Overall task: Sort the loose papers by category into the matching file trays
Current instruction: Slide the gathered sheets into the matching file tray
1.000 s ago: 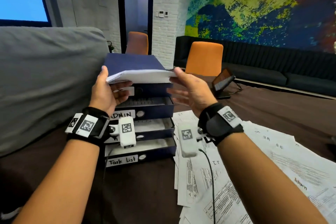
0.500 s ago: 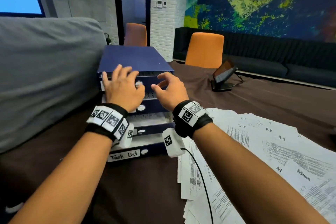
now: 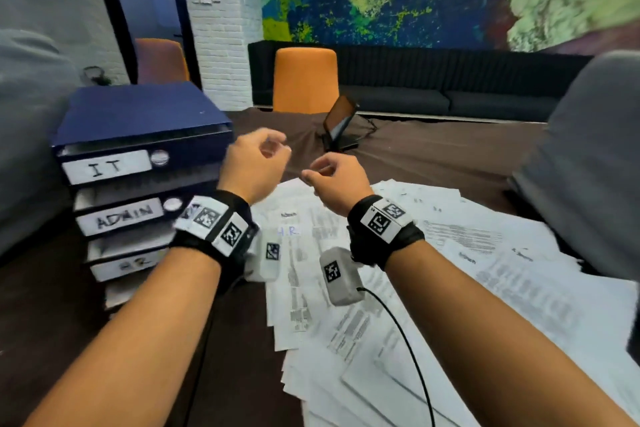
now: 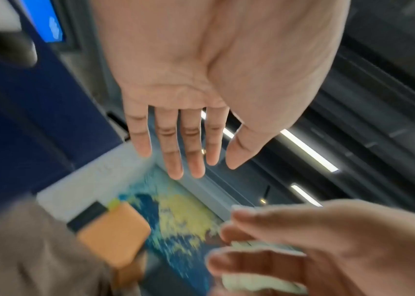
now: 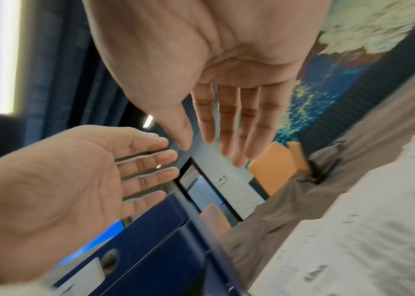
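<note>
Above the bench (image 3: 433,163), both hands hang in the air and hold nothing. The left hand (image 3: 254,166) is just beside the stack of file trays (image 3: 138,184). The right hand (image 3: 334,177) is near it, over the far edge of the loose papers (image 3: 398,288). From the head view the fingers look a little bent. Each wrist view shows a bare palm with the fingers out and loose, so neither hand is pinching a thing.

The trays sit one on top of another at the left side of the bench. Each front has a white label so you can tell where a sheet goes. The top one says IT (image 3: 105,166) and the next says ADMIN (image 3: 124,215). The lower labels are too blurry to read.

The papers lie spread out like a fan to the right of the trays. I think they are fanned so the small word written at the top of each sheet can be seen. One sheet near the left wrist says H.R. (image 3: 289,231).

Lots of sheets are still on the bench, so the sorting looks far from done. My guess is the next job is to pick a sheet and read its word.
</note>
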Demonstrator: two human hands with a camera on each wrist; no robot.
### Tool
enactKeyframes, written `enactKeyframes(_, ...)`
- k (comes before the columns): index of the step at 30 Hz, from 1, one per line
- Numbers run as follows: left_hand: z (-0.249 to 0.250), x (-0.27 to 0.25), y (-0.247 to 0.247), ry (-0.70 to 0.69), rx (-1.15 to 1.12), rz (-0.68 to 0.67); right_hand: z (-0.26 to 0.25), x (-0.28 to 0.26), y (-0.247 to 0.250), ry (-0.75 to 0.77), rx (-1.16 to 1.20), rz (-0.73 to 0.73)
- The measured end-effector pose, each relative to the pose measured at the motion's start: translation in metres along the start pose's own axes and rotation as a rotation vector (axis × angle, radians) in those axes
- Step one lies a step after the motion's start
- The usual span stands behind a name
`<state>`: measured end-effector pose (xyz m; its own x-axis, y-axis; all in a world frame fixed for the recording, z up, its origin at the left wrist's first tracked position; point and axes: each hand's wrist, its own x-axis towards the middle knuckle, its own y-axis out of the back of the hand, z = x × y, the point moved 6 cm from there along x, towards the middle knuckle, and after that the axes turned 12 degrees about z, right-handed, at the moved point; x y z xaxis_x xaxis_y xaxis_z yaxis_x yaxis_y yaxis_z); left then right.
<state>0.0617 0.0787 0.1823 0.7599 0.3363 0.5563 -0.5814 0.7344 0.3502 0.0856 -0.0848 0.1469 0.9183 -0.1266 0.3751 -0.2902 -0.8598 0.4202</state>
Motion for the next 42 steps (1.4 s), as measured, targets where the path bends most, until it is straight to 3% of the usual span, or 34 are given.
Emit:
enactKeyframes(4, 0.011, -0.046, -0.102, 0.104, -0.113, -0.288, 0.069, -0.003, 0.057, -0.199, -0.019, 0.059)
enactKeyframes(6, 0.013, -0.074, -0.153, 0.250, -0.134, -0.480, 0.112, -0.014, 0.084, -0.344, 0.006, 0.060)
enactKeyframes(8, 0.020, -0.113, -0.193, 0.481, -0.117, -0.745, 0.151, -0.036, 0.108, -0.452, 0.008, 0.036)
enactKeyframes(10, 0.027, -0.145, -0.223, 0.529, -0.049, -0.888, 0.179, -0.063, 0.132, -0.516, -0.040, 0.032)
enactKeyframes(13, 0.039, -0.172, -0.254, 0.394, 0.034, -0.915, 0.214, -0.093, 0.166, -0.593, -0.081, 0.085)
enactKeyframes(18, 0.067, -0.211, -0.278, 0.334, 0.062, -1.001, 0.236, -0.133, 0.211, -0.674, -0.126, 0.212)
enactKeyframes(20, 0.072, -0.220, -0.284, 0.365, 0.056, -1.018, 0.244, -0.147, 0.227, -0.731, -0.206, 0.251)
enactKeyframes(25, 0.069, -0.232, -0.293, 0.620, 0.049, -1.005, 0.257, -0.166, 0.233, -0.834, -0.083, 0.191)
enactKeyframes(27, 0.072, -0.233, -0.296, 0.551, 0.134, -1.024, 0.261, -0.166, 0.235, -0.835, -0.051, 0.200)
enactKeyframes(29, 0.074, -0.235, -0.297, 0.380, 0.247, -1.029, 0.263, -0.167, 0.240, -0.835, 0.018, 0.249)
enactKeyframes(31, 0.073, -0.233, -0.300, 0.246, 0.265, -0.992, 0.266, -0.169, 0.251, -0.800, 0.031, 0.375)
enactKeyframes(32, 0.070, -0.231, -0.299, 0.243, 0.201, -0.978, 0.268, -0.170, 0.261, -0.778, -0.034, 0.461)
enactKeyframes(36, 0.051, -0.217, -0.280, 0.459, -0.131, -0.957, 0.274, -0.177, 0.301, -0.761, -0.249, 0.726)
enactKeyframes(39, 0.044, -0.216, -0.273, 0.617, -0.306, -1.024, 0.282, -0.177, 0.306, -0.768, 0.070, 0.864)
enactKeyframes(42, 0.041, -0.218, -0.269, 0.584, -0.200, -1.030, 0.291, -0.176, 0.299, -0.874, 0.268, 0.786)
